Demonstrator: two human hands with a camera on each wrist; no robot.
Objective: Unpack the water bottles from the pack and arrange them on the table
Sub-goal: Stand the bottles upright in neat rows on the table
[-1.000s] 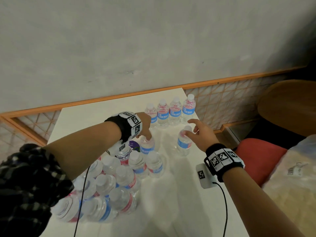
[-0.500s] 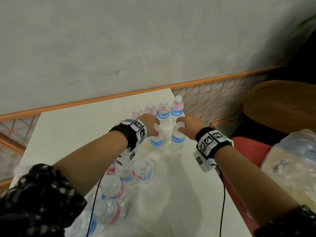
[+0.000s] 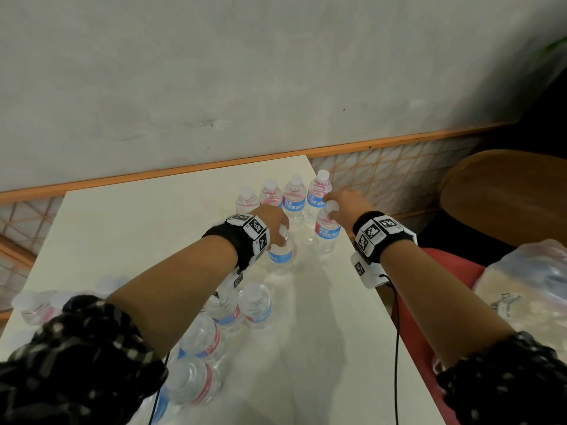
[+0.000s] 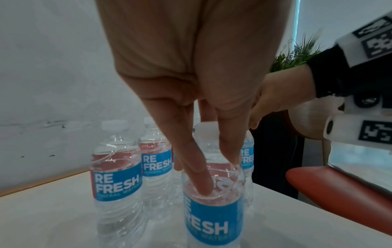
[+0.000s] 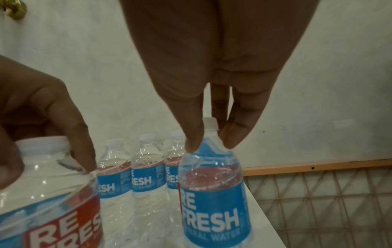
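Several clear water bottles with blue and red labels stand in a row (image 3: pixel 294 197) at the far right of the white table (image 3: pixel 138 228). My left hand (image 3: pixel 279 231) pinches the neck of an upright bottle (image 3: pixel 280 256) just in front of that row; its fingers (image 4: pixel 201 181) press on the bottle's (image 4: pixel 212 218) shoulder. My right hand (image 3: pixel 333 207) pinches the cap end of another upright bottle (image 3: pixel 326 233) near the table's right edge, seen close as the bottle (image 5: pixel 214 209) under my fingertips (image 5: pixel 192 144). More bottles (image 3: pixel 202 342) stay bunched near me at the left.
A red seat (image 3: pixel 445 271) and a brown chair back (image 3: pixel 506 194) stand right of the table. A clear plastic bag (image 3: pixel 527 289) lies on the seat side. A grey wall with an orange rail (image 3: pixel 399 142) runs behind. A loose bottle (image 3: pixel 36 308) lies at the table's left edge.
My left hand lifted a bottle out of the bunch and my right hand took hold of a standing one. Both bottles moved away from me toward the back row.
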